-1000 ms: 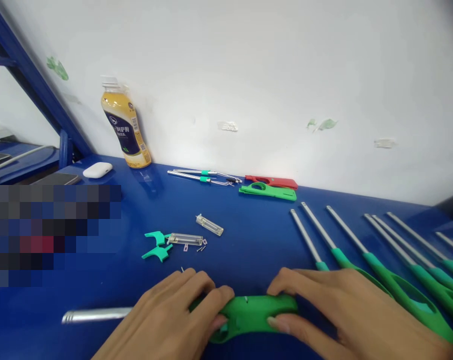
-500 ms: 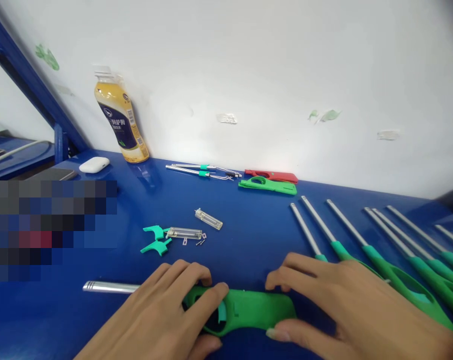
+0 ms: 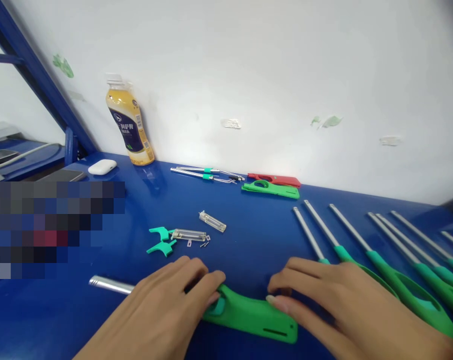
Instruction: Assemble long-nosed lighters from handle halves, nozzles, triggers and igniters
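Observation:
My left hand (image 3: 169,305) is closed round the trigger part of a green long-necked gas lighter (image 3: 256,315). Its metal tube (image 3: 109,285) sticks out to the left, and a teal trigger (image 3: 215,306) shows beside my fingers. My right hand (image 3: 320,295) has curled fingers, its thumb against the upper edge of the handle near the butt end. A long slot shows on the handle's upward side. Beyond my hands lie two teal trigger pieces (image 3: 162,247), two clear fuel tanks (image 3: 190,235) and several tiny metal parts (image 3: 204,244).
Several green gas lighters (image 3: 410,285) lie side by side at the right. Near the wall are metal tubes with wires (image 3: 207,175), a green casing (image 3: 271,190) and a red casing (image 3: 279,179). A yellow bottle (image 3: 130,125) and a white earphone case (image 3: 102,167) are at the back left.
The lighter has rolled over, and its slotted side now shows. My right thumb has shifted from the lower edge of the handle to its upper edge. The view has moved slightly.

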`<state>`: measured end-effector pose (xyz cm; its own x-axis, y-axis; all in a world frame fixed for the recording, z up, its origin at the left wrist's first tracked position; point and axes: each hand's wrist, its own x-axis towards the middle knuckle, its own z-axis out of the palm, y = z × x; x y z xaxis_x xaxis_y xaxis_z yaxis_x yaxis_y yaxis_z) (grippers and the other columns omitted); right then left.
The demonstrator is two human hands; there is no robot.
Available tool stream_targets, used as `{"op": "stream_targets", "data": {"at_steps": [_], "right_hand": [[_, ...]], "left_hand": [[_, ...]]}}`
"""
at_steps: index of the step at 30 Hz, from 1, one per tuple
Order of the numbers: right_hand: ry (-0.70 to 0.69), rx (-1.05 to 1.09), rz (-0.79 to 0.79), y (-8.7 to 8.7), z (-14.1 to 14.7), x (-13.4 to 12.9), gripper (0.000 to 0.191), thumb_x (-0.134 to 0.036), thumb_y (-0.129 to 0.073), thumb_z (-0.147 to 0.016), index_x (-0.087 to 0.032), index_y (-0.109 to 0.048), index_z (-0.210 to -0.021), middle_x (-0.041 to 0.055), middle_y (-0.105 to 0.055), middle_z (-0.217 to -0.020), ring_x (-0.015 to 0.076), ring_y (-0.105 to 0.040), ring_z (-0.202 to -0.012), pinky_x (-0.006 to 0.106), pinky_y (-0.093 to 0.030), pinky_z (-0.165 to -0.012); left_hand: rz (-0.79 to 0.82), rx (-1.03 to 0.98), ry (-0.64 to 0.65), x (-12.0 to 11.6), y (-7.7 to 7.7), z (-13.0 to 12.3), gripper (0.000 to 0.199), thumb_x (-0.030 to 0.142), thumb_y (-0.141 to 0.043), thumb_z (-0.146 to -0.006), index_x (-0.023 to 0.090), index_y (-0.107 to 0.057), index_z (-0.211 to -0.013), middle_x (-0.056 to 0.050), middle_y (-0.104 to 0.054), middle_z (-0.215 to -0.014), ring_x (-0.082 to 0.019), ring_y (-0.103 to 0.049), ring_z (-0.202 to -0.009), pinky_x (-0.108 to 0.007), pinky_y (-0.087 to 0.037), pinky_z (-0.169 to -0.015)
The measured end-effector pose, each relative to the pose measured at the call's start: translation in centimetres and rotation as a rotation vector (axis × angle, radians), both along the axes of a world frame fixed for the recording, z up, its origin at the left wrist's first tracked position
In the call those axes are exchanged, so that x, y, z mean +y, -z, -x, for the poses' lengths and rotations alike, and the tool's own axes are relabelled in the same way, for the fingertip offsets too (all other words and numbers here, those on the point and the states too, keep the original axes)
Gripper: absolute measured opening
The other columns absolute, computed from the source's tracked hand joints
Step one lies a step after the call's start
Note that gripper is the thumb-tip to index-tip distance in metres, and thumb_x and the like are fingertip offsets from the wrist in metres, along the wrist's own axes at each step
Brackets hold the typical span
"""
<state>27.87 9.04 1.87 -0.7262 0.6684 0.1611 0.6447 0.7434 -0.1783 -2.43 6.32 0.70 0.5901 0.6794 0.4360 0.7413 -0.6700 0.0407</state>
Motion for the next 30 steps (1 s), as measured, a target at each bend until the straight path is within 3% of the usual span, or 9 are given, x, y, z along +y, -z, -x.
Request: {"op": "stream_targets", "data": {"at_steps": [4, 7, 12, 15, 22, 27, 29, 30], "right_hand": [[0.058, 0.017, -0.031, -0.4, 0.1, 0.2, 0.036, -0.042, -0.047, -0.120, -0.032, -0.082, -0.118, -0.0007, -0.086, -0.107, 0.0181, -0.085, -0.081, 0.026, -0.067, -0.072], [0.118, 0.077, -0.045, -1.4, 0.1, 0.2, 0.037, -0.041, -0.046, -0.119, -0.030, -0.081, -0.113, 0.0018, -0.084, -0.101, 0.0165, -0.080, -0.069, 0.026, -0.065, -0.065], [0.178, 0.172, -0.063, -2.6, 0.0, -0.2, 0.038, -0.048, -0.047, -0.119, -0.031, -0.079, -0.110, 0.0011, -0.082, -0.103, 0.0170, -0.081, -0.080, 0.026, -0.064, -0.067], [0.149, 0.171, -0.065, -2.7, 0.0, -0.3, 0.035, -0.042, -0.049, -0.117, -0.030, -0.079, -0.105, 0.0019, -0.082, -0.097, 0.0175, -0.079, -0.076, 0.028, -0.064, -0.067], [0.112, 0.168, -0.070, -2.9, 0.0, 0.0, 0.033, -0.033, -0.050, -0.115, -0.027, -0.077, -0.097, 0.0022, -0.080, -0.090, 0.0165, -0.075, -0.066, 0.028, -0.062, -0.066], [0.152, 0.189, -0.064, -3.2, 0.2, -0.4, 0.028, -0.033, -0.052, -0.113, -0.030, -0.074, -0.097, 0.0007, -0.081, -0.091, 0.0171, -0.074, -0.064, 0.029, -0.060, -0.056], [0.198, 0.221, -0.111, -3.3, 0.0, -0.8, 0.024, -0.035, -0.051, -0.112, -0.032, -0.075, -0.106, 0.0015, -0.083, -0.100, 0.0224, -0.081, -0.076, 0.034, -0.065, -0.058], [0.214, 0.240, -0.143, -3.3, -0.3, -0.9, 0.024, -0.035, -0.051, -0.112, -0.034, -0.075, -0.115, 0.0022, -0.084, -0.110, 0.0265, -0.084, -0.091, 0.038, -0.070, -0.066]], "left_hand": [[-0.091, 0.014, -0.102, 0.4, 0.1, 0.2, 0.047, 0.018, -0.031, -0.117, 0.023, -0.078, -0.118, -0.008, -0.085, -0.109, -0.025, -0.086, -0.089, -0.038, -0.072, -0.076], [-0.107, 0.001, -0.223, 0.9, 0.4, 0.8, 0.043, 0.027, -0.035, -0.119, 0.023, -0.078, -0.119, -0.009, -0.086, -0.113, -0.029, -0.087, -0.093, -0.041, -0.072, -0.072], [0.022, 0.023, -0.311, 1.9, 0.6, 1.9, 0.040, 0.036, -0.040, -0.118, 0.024, -0.078, -0.121, -0.007, -0.087, -0.110, -0.029, -0.088, -0.088, -0.039, -0.070, -0.069], [0.068, 0.068, -0.309, 2.5, 0.2, 1.9, 0.039, 0.032, -0.042, -0.117, 0.024, -0.079, -0.125, -0.007, -0.087, -0.110, -0.028, -0.087, -0.089, -0.037, -0.070, -0.071], [0.204, 0.197, -0.359, 3.6, -0.2, 0.7, 0.029, 0.025, -0.050, -0.113, 0.025, -0.079, -0.113, -0.004, -0.083, -0.102, -0.022, -0.084, -0.090, -0.026, -0.062, -0.073], [0.287, 0.262, -0.435, 3.6, 0.6, 0.3, 0.036, 0.012, -0.041, -0.107, 0.021, -0.075, -0.111, -0.010, -0.080, -0.107, -0.029, -0.083, -0.082, -0.035, -0.057, -0.064], [0.320, 0.263, -0.451, 3.3, 0.5, 0.4, 0.043, 0.004, -0.038, -0.097, 0.020, -0.073, -0.114, -0.013, -0.079, -0.111, -0.031, -0.083, -0.081, -0.037, -0.055, -0.063], [0.333, 0.255, -0.454, 3.2, 0.3, 0.5, 0.044, 0.003, -0.037, -0.094, 0.020, -0.072, -0.115, -0.014, -0.079, -0.112, -0.031, -0.083, -0.081, -0.037, -0.054, -0.063]]}}
